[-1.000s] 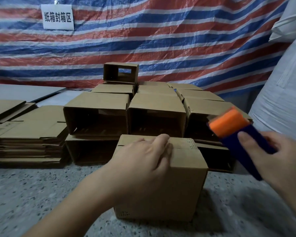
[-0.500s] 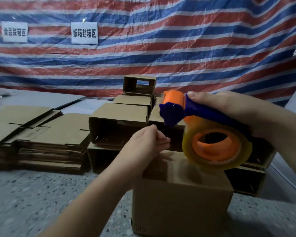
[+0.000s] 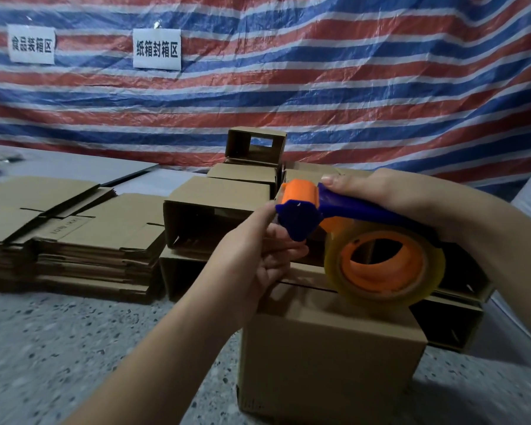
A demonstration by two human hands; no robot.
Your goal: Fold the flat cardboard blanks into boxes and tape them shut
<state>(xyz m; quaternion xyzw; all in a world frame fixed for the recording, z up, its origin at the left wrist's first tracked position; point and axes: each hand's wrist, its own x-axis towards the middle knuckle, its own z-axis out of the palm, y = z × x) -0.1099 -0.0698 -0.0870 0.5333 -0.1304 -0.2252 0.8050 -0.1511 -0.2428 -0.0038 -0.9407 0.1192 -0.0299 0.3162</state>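
Striped red, white and blue plastic sheeting (image 3: pixel 319 87) hangs across the whole background, with two white paper signs printed in black characters (image 3: pixel 156 49) fixed to it at the upper left. Below it lies a speckled grey stone floor (image 3: pixel 59 348), and on that floor, closest to the camera, stands a folded brown cardboard box (image 3: pixel 328 357) with its top flaps closed and a dark seam visible between them. The right hand (image 3: pixel 411 204) is curled round the blue handle of a blue and orange plastic tape dispenser (image 3: pixel 307 210), holding it just above the box; the dispenser's roll of clear packing tape on an orange core (image 3: pixel 383 265) hangs over the box's top, and whether it touches the cardboard cannot be told. The left hand (image 3: pixel 264 256) reaches up to the dispenser's blue front end, fingers bent and pinching at the tape end there, though the tape itself is too clear to make out. Behind the near box sit several open, folded brown cardboard boxes (image 3: pixel 218 216) lying on their sides in stacked rows, with one smaller open box (image 3: pixel 258 145) on top at the back. To the left, flat brown cardboard blanks (image 3: pixel 74 234) are piled in low stacks on the floor.
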